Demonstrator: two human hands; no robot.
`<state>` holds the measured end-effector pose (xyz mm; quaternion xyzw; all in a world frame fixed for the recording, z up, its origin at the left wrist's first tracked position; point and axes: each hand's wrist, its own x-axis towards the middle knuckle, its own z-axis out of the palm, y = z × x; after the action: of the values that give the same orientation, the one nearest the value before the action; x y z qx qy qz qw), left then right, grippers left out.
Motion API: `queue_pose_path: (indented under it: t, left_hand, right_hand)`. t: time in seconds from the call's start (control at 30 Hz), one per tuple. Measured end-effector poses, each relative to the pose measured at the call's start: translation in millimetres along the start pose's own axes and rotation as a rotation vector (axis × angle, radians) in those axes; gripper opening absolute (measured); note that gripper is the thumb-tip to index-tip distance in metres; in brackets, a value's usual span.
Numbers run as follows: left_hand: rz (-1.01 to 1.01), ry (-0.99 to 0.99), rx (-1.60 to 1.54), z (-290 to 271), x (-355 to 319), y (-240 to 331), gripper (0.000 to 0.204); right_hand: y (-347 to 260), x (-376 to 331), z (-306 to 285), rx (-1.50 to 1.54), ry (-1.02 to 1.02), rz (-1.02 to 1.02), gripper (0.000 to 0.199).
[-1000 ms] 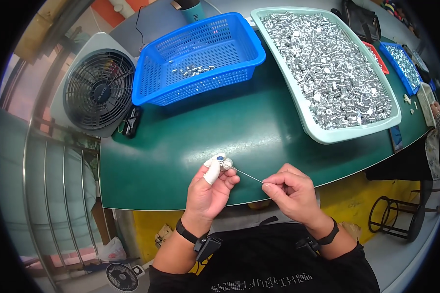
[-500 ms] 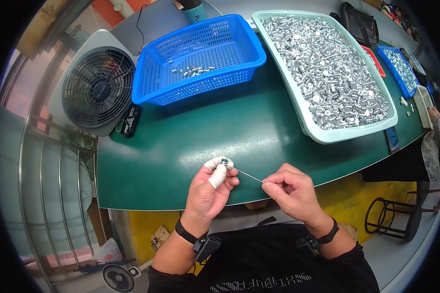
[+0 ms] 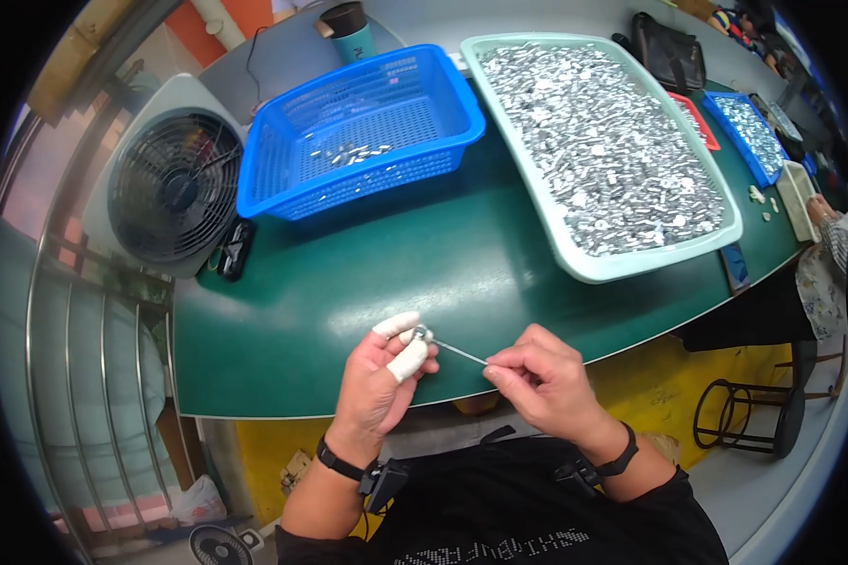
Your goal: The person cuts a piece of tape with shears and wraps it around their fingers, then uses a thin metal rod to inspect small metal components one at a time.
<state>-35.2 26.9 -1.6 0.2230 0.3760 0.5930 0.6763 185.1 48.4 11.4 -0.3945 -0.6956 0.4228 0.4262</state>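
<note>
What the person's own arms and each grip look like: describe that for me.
The left grip has white coverings on the thumb and at least one finger; the right grip shows none. Each wrist wears a black band with a dark, boxy device. Black sleeves leave the forearms bare.

Your finger covers [image 3: 408, 361] are showing white, your rod [image 3: 462, 353] silvery.
Your table [image 3: 349, 264] is showing green, the gridded basket [image 3: 377, 177] blue.
</note>
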Motion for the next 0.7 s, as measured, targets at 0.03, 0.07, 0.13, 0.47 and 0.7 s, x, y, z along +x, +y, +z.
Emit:
queue_pose_path:
  t: [0.03, 0.07, 0.13, 0.47, 0.7]
  left_hand:
    - [-0.031, 0.004, -0.031, 0.8, -2.8, 5.3, 0.019]
    - [-0.064, 0.003, -0.063, 1.1, -4.8, 9.0, 0.019]
    - [-0.107, -0.034, -0.106, -3.1, -4.8, 9.6, 0.018]
    - [-0.178, 0.067, -0.021, 18.3, -5.9, -1.2, 0.007]
    - [0.008, -0.090, 0.137, 22.0, -7.7, 3.0, 0.011]
  right_hand:
    - [0.4, 0.3, 0.6, -0.024, 0.016, -0.002, 0.006]
    - [2.3, 1.0, 1.2, -0.037, 0.012, -0.050, 0.007]
    - [4.6, 2.1, 1.2, -0.067, 0.003, -0.146, 0.008]
    - [17.0, 5.9, -0.2, -0.368, 0.032, -0.463, 0.013]
    - [13.2, 5.9, -11.5, 0.900, -0.451, 0.834, 0.017]
